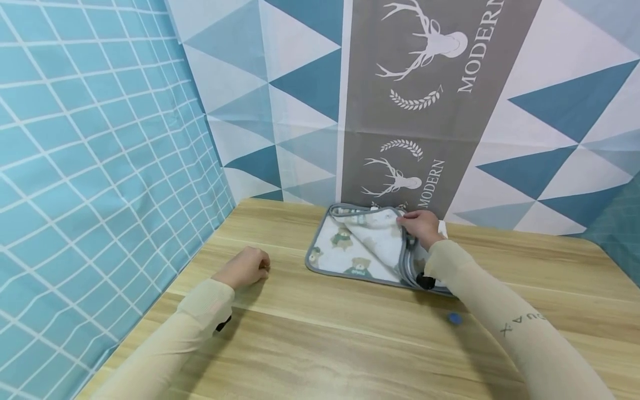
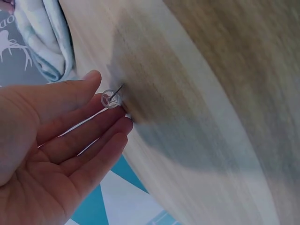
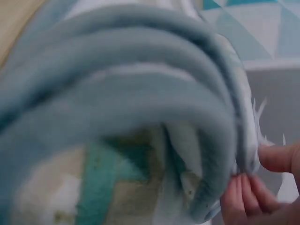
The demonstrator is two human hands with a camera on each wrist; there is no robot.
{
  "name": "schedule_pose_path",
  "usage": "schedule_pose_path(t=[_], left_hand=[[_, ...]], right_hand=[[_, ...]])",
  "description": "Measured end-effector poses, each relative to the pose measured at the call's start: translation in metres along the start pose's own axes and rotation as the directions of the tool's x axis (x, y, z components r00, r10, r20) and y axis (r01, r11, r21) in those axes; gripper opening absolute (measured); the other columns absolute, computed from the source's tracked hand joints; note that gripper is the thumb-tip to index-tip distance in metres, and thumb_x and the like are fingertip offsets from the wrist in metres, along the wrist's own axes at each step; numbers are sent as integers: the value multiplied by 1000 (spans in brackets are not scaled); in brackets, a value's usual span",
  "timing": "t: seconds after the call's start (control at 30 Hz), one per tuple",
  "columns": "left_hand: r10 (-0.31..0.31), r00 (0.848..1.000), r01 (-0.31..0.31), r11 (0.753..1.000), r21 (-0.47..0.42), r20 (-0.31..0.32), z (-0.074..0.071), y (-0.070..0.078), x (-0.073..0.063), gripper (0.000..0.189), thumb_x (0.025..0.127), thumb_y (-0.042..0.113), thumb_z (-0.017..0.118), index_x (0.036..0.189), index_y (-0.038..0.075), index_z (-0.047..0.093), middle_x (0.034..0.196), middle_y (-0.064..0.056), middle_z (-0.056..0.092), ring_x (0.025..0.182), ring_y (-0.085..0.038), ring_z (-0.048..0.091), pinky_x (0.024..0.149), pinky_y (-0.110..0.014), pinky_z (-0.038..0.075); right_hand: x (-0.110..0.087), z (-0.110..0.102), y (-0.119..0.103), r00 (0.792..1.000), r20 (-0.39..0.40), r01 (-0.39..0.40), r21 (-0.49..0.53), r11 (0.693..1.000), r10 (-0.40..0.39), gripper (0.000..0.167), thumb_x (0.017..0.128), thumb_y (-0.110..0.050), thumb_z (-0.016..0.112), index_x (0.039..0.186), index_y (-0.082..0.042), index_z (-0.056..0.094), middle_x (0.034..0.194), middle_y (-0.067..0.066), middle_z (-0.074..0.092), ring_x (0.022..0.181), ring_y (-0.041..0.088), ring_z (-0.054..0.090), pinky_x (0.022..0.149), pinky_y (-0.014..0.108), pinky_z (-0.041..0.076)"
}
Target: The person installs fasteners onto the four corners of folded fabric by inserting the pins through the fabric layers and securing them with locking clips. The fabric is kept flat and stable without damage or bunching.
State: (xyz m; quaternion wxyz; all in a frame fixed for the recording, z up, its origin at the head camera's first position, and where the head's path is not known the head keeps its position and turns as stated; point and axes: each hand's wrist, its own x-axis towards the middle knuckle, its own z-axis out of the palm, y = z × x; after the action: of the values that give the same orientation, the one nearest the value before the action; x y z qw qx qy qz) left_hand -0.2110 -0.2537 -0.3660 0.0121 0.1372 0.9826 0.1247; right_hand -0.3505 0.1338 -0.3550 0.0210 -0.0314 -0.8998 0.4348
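A folded white blanket (image 1: 327, 239) with teddy bears and a grey-blue edge lies against the back wall. My right hand (image 1: 422, 225) pinches its raised upper layers between thumb and fingers. In the right wrist view, the blanket's trim (image 3: 140, 40) curves in several folds beside the fingertips (image 3: 234, 197). To the left, just above the wooden table, my left hand (image 1: 245, 266) has its fingers loosely bent. A small clear disc with a thin pin (image 2: 111, 99) shows by those fingertips in the left wrist view; I cannot tell whether they touch it.
A small blue round piece (image 1: 454, 318) lies on the wooden table (image 1: 320, 344) near my right forearm. A patterned cloth wall (image 1: 300, 122) stands behind, and a blue gridded sheet (image 1: 100, 166) rises along the left edge.
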Motion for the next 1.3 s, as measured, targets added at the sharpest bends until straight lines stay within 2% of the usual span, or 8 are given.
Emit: schedule_pose_path(t=[0.07,0.13,0.23,0.43,0.57,0.93,1.1,1.3], left_hand=[[-4,1000,4,1000,-1,3,0,0,0,6,80,6,74,84,2,70,85,-9,71,80,-19,65,73,-33,56],[-9,1000,9,1000,1,8,1,0,0,7,80,6,74,85,2,70,85,-9,71,79,-18,65,72,-33,56],[-25,1000,25,1000,2,16,1,1,1,9,80,7,74,86,2,70,85,-10,71,78,-17,64,71,-32,55],[-54,998,54,998,12,19,-1,3,3,10,81,8,74,87,1,70,86,-9,70,78,-17,63,72,-33,55],[-91,996,91,996,12,23,-1,4,3,8,82,9,73,86,2,71,84,-8,70,75,-15,61,70,-32,54],[-161,987,161,986,36,2,0,4,1,13,84,14,72,76,4,68,76,-5,67,66,-13,55,62,-29,50],[-183,983,182,982,45,7,0,7,3,23,85,18,71,67,6,64,68,-3,63,60,-12,51,59,-27,47],[-185,983,185,981,52,-11,1,10,4,26,86,17,71,64,6,62,65,-2,61,58,-12,50,57,-25,46]], right_hand=[[-7,7,-7,985,-57,158,-101,982,-165,43,88,-23,67,120,5,61,115,24,64,98,33,62,90,42,51],[-16,17,-17,946,-57,305,-174,936,-319,46,85,-21,71,120,7,59,113,27,64,104,38,61,91,47,50],[-33,37,-35,874,66,482,-249,840,-482,51,79,-22,78,118,6,61,111,24,64,102,36,61,90,47,51],[-68,73,-57,715,469,683,-310,662,-518,52,69,-27,86,107,3,67,102,15,70,93,25,64,85,37,55],[-80,88,-57,654,569,734,-318,601,-498,40,66,-26,88,93,-1,70,88,9,70,79,16,60,74,30,53],[-87,99,-56,624,554,773,-337,538,-551,5,75,-5,77,77,-4,72,77,5,72,70,14,60,69,30,55],[-93,102,-58,603,563,796,-380,471,-565,22,77,11,55,63,-6,59,61,3,57,57,12,43,53,27,46],[-93,108,-61,632,540,775,-437,457,-556,18,81,6,59,67,-6,58,62,2,57,56,10,43,53,26,47]])
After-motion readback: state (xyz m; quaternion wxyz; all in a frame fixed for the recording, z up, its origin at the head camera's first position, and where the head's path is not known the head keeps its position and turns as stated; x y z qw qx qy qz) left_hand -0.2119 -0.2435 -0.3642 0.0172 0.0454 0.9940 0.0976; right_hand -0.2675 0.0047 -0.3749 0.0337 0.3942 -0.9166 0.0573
